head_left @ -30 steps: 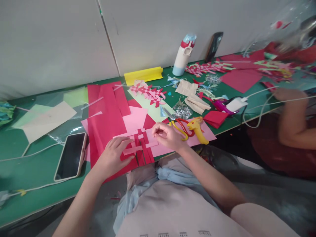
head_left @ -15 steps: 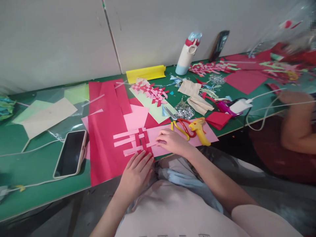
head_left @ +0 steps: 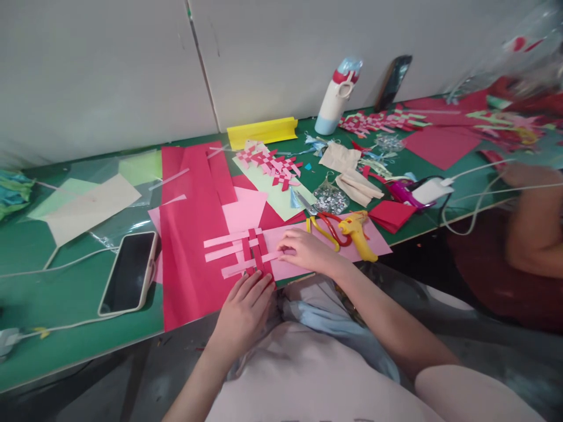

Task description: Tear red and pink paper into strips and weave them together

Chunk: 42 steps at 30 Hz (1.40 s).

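Pink paper strips cross over and under red paper strips in a small weave on the red sheet. My left hand lies flat with its fingers stretched out, pressing the near ends of the red strips. The fingers of my right hand pinch the right end of a pink strip at the weave's right side. Under that hand is a pink sheet. Scissors with red and yellow handles and a yellow glue gun lie just beyond my right hand.
A phone lies at left among white cables. Finished-looking woven pieces rest on a pale green sheet. A bottle stands near the wall. A bag of beads and a power bank-like white block are at right, near another person's arm.
The pink strip in my right fingers now shows across the red strips more fully. My hands have barely moved, and the whole view has shifted slightly.
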Each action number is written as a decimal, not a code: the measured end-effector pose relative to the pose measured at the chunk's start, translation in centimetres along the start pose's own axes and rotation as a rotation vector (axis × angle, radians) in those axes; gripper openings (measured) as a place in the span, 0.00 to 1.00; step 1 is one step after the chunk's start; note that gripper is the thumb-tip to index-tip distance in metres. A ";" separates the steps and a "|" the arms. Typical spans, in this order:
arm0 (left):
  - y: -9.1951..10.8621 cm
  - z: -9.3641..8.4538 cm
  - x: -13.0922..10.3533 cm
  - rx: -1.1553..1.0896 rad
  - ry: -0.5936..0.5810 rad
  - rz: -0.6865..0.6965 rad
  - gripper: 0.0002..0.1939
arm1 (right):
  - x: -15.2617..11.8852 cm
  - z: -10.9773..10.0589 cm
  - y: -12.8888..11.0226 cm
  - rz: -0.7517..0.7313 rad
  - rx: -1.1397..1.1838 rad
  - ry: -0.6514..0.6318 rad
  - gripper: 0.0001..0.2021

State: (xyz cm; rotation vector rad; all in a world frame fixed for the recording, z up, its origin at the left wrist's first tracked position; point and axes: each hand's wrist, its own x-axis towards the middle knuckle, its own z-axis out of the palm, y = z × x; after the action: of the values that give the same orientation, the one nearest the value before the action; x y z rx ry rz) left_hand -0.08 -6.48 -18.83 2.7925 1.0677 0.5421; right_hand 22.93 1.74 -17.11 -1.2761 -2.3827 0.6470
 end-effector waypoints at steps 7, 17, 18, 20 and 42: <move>-0.2 0.3 -0.3 -0.036 -0.016 -0.003 0.24 | 0.6 0.1 -0.3 0.007 0.011 0.004 0.04; -0.3 0.2 -0.2 0.054 -0.047 0.042 0.23 | 2.3 0.6 -0.8 0.011 0.012 0.010 0.03; -0.3 0.2 -0.2 0.057 -0.045 0.045 0.23 | 2.4 0.6 -0.8 0.006 0.012 0.010 0.03; -0.2 0.2 -0.2 0.067 -0.033 0.053 0.23 | 2.6 0.6 -0.8 -0.008 0.015 0.010 0.03; -0.4 -0.6 0.2 -0.012 -0.022 0.016 0.22 | 3.2 0.1 0.2 -0.016 0.069 0.007 0.06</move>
State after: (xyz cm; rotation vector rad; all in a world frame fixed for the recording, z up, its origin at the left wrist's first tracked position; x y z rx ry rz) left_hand -0.38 -6.04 -18.31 2.7923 1.0359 0.5161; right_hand 21.40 4.52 -16.99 -1.2277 -2.3416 0.7132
